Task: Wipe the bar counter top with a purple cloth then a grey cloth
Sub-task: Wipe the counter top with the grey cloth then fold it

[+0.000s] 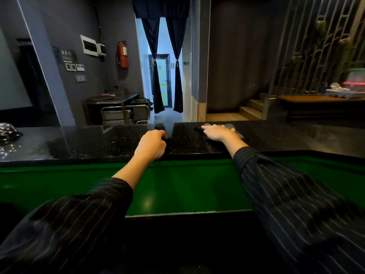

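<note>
The black speckled bar counter top (98, 143) runs across the view, wet and glossy. My right hand (219, 132) lies flat with its fingers stretched out on a grey cloth (230, 126) near the counter's far edge, pressing it onto the stone. Most of the cloth is hidden under the hand. My left hand (153, 143) rests on the counter near its front edge with the fingers curled under, holding nothing that I can see. No purple cloth is in view.
A shiny metal object (7, 132) sits at the counter's far left. Below the front edge runs a green ledge (177, 186). Beyond the counter are a steel trolley (126, 113), a curtained doorway (166, 76) and steps (250, 107) on the right.
</note>
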`<act>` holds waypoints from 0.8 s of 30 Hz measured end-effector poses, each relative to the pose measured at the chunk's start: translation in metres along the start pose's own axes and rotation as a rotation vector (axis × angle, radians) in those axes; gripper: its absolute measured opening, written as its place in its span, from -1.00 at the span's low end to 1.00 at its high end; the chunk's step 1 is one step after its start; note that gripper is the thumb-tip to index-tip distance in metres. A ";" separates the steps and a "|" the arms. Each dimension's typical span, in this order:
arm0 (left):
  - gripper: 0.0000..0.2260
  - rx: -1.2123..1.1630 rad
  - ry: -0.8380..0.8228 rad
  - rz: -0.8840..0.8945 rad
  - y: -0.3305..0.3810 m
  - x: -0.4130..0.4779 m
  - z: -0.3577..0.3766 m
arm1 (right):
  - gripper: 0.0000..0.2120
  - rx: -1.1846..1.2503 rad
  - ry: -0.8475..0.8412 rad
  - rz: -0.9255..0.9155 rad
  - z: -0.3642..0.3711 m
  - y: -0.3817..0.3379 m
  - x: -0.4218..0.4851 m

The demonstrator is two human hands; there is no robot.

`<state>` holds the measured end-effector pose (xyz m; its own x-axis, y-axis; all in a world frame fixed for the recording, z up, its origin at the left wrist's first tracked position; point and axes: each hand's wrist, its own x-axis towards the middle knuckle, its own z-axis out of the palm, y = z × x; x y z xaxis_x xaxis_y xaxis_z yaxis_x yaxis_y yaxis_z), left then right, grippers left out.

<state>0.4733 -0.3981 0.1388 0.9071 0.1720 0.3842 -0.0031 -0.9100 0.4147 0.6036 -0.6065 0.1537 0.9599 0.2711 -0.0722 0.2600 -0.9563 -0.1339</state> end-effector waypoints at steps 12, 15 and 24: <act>-0.65 -0.059 0.056 0.136 -0.016 -0.011 -0.028 | -0.56 0.074 0.046 -0.081 0.018 -0.039 -0.070; -0.65 0.030 0.078 0.166 -0.048 -0.014 -0.054 | -0.54 0.072 0.111 0.147 0.018 -0.051 -0.076; -0.71 0.105 0.041 0.188 -0.124 -0.013 -0.082 | -0.52 -0.059 0.130 -0.259 0.045 -0.210 -0.081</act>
<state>0.4273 -0.2563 0.1496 0.8771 0.0092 0.4803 -0.1245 -0.9613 0.2457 0.4662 -0.4229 0.1428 0.8653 0.4941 0.0844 0.5000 -0.8629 -0.0737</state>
